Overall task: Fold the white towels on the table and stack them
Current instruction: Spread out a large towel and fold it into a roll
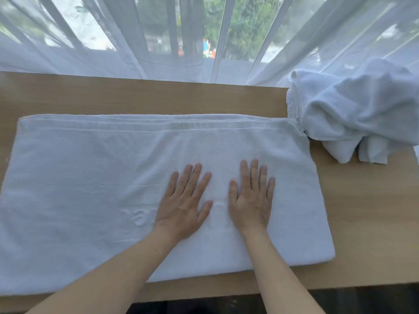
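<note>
Left hand [183, 200] and right hand [250, 197] are pressing flat, fingers spread, grasping nothing, on the folded white towel [90, 177] lying across the counter [362, 223]. Crumpled towels [353, 109] are lying at its far-right corner.

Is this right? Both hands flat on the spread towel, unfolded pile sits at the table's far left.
Not quite. The head view shows the pile at the table's far right, not left. The rest holds: the left hand and right hand lie flat, palms down, on the spread towel.
</note>
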Demonstrator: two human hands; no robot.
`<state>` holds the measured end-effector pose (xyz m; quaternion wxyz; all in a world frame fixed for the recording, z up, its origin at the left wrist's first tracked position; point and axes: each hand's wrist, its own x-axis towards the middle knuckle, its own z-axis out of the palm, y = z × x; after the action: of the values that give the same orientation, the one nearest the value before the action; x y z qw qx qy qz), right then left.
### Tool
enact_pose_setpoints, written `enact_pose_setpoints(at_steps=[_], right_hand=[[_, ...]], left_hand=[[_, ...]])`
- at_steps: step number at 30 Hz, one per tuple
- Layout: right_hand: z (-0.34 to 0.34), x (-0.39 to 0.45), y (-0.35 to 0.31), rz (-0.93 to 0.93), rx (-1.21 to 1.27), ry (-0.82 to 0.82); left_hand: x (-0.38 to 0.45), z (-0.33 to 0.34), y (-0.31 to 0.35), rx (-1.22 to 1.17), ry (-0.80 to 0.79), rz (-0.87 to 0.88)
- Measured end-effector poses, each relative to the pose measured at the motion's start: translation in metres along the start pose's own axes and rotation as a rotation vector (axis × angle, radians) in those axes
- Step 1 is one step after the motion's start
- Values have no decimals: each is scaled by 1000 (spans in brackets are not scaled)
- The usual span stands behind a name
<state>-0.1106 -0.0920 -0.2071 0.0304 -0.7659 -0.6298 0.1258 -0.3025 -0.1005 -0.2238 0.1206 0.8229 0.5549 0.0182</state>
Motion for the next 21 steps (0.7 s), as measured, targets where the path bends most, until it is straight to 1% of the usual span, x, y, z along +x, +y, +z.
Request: enact_pose_setpoints(at_steps=[4, 14, 17, 20, 21], right_hand=[[7, -39, -8, 47, 4, -31], [15, -92, -28, 121, 0, -78], [8, -79, -26, 108, 26, -52], [-3, -39, -2, 25, 33, 64], [-7, -22, 10, 14, 27, 53]], left_hand=[[-26, 1, -15, 6, 6, 81], [-60, -5, -31, 48, -34, 141], [-59, -7, -27, 48, -48, 121], [-52, -6, -5, 21, -53, 32], [-45, -4, 8, 18, -51, 4]])
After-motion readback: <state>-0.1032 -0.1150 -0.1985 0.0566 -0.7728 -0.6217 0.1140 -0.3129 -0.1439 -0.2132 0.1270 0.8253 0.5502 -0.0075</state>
